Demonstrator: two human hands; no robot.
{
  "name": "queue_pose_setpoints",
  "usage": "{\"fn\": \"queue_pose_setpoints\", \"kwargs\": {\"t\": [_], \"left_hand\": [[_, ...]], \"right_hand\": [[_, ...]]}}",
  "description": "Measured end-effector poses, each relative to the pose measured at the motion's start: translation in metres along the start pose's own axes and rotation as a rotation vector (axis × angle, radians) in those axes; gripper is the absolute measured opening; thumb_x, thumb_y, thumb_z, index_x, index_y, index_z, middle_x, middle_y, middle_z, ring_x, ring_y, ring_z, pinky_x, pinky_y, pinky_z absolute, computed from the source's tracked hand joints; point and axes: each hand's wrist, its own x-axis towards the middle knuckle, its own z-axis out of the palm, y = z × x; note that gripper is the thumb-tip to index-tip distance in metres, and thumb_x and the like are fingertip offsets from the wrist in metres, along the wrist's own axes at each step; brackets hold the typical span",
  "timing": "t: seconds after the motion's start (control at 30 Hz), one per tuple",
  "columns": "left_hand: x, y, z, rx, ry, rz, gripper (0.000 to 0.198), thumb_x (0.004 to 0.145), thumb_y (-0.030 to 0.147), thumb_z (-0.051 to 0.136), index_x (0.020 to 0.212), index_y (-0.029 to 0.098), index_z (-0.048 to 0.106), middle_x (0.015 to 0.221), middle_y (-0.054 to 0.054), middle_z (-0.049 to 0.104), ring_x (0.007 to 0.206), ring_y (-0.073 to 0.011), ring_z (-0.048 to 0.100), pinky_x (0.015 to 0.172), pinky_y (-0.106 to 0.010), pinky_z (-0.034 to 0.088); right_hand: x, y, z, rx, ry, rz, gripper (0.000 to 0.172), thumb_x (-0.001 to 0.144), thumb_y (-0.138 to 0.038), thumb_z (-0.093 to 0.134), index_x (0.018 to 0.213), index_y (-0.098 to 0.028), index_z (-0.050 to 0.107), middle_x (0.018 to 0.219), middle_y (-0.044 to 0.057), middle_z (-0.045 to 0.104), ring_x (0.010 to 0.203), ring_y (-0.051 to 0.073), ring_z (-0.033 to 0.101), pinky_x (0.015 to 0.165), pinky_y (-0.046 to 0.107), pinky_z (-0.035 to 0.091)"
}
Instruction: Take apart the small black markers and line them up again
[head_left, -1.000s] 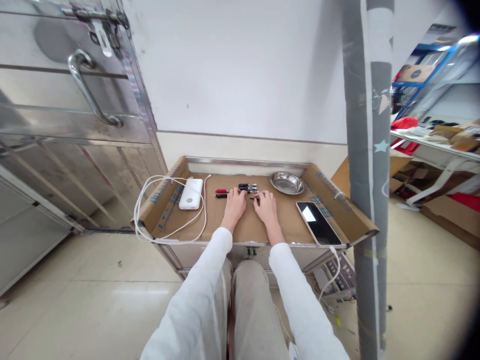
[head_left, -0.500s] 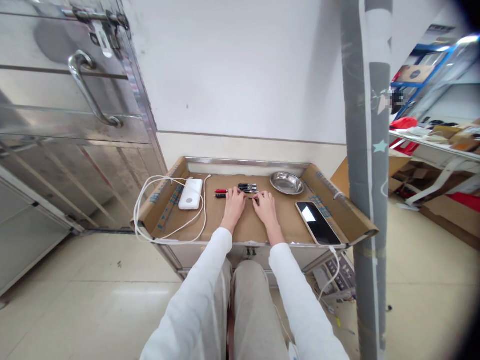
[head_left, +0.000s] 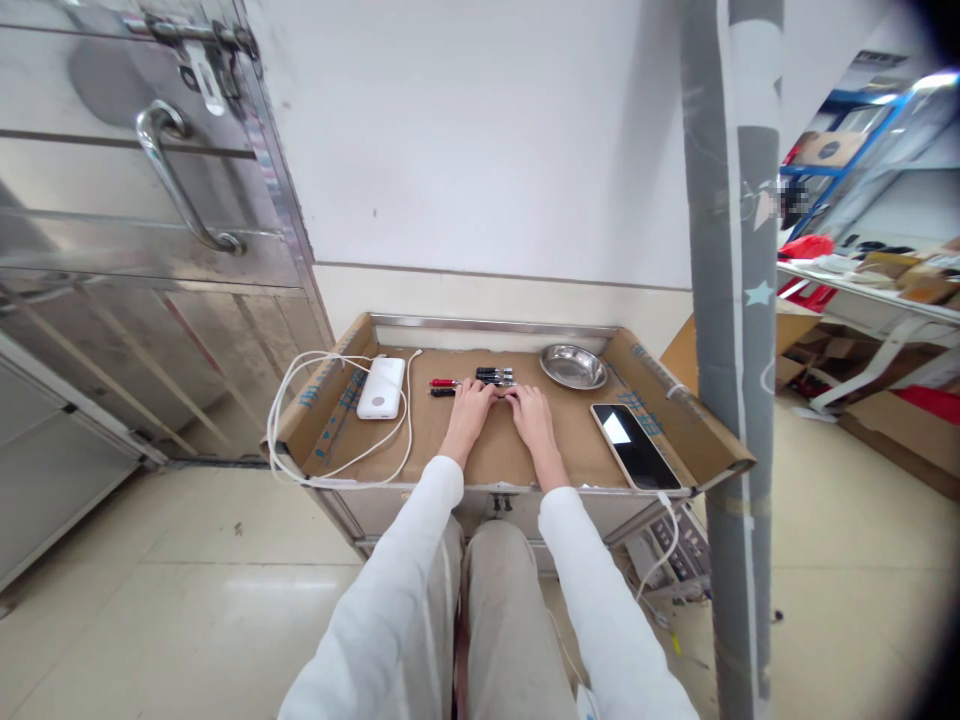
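My left hand [head_left: 471, 412] and my right hand [head_left: 534, 415] are close together over the cardboard-lined tabletop [head_left: 420, 440]. Their fingers are closed in a pinch around a thin, dark, pen-like piece [head_left: 503, 396] that spans the gap between the fingertips; most of it is hidden. Just behind the hands, several black pens with silvery parts [head_left: 493, 372] lie side by side. Left of my left fingers, a red pen [head_left: 444, 383] and a black pen [head_left: 441, 393] lie partly covered by that hand.
A white power bank [head_left: 381, 388] with a looped white cable [head_left: 279, 420] lies at the left. At the back right stands a round metal dish [head_left: 573, 367]. A phone [head_left: 636, 447] with a cable rests at the right front. Raised cardboard sides [head_left: 679, 405] border the top; a wrapped grey pole [head_left: 739, 400] stands beside it.
My two hands have drawn slightly closer together, with the fingertips nearly meeting around the thin dark piece. The pens, dish, power bank and phone have stayed in place.
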Motion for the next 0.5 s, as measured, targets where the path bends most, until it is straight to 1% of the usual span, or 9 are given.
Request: {"fn": "queue_pose_setpoints", "kwargs": {"t": [0.17,0.3,0.4,0.5], "left_hand": [[0.0007,0.0003,-0.0037,-0.120,0.003,0.037,0.015,0.091,0.023,0.047,0.096,0.019,0.060,0.095,-0.006,0.062,0.090,-0.0190,0.054,0.088,-0.034,0.040],[0.0003,0.0000,-0.0040,-0.297,0.009,0.034,0.012,0.090,0.019,0.046,0.096,0.016,0.057,0.100,-0.007,0.062,0.095,-0.0178,0.056,0.088,-0.031,0.044],[0.0001,-0.0012,-0.0018,-0.357,0.019,0.020,0.014,0.091,0.017,0.043,0.097,0.017,0.055,0.101,-0.007,0.062,0.099,-0.0177,0.056,0.089,-0.032,0.045],[0.0005,-0.0029,0.0011,-0.369,0.009,0.018,0.018,0.092,0.014,0.038,0.099,0.017,0.055,0.101,-0.008,0.063,0.099,-0.0179,0.057,0.089,-0.032,0.046]], "right_hand": [[-0.0001,0.0000,0.0004,0.085,-0.010,-0.028,0.026,0.093,-0.020,0.037,0.097,-0.019,0.063,0.096,0.007,0.066,0.088,0.021,0.053,0.079,0.032,0.038],[0.0000,0.0016,0.0010,0.152,-0.027,-0.054,0.028,0.092,-0.019,0.037,0.105,-0.019,0.062,0.099,0.007,0.066,0.090,0.021,0.054,0.081,0.032,0.040],[0.0004,0.0026,0.0013,0.142,-0.031,-0.058,0.029,0.092,-0.018,0.037,0.107,-0.020,0.062,0.101,0.007,0.066,0.091,0.021,0.054,0.081,0.032,0.040],[0.0007,0.0023,0.0009,0.082,-0.047,-0.053,0.027,0.092,-0.020,0.039,0.102,-0.021,0.064,0.098,0.007,0.066,0.090,0.022,0.053,0.080,0.032,0.039]]}}
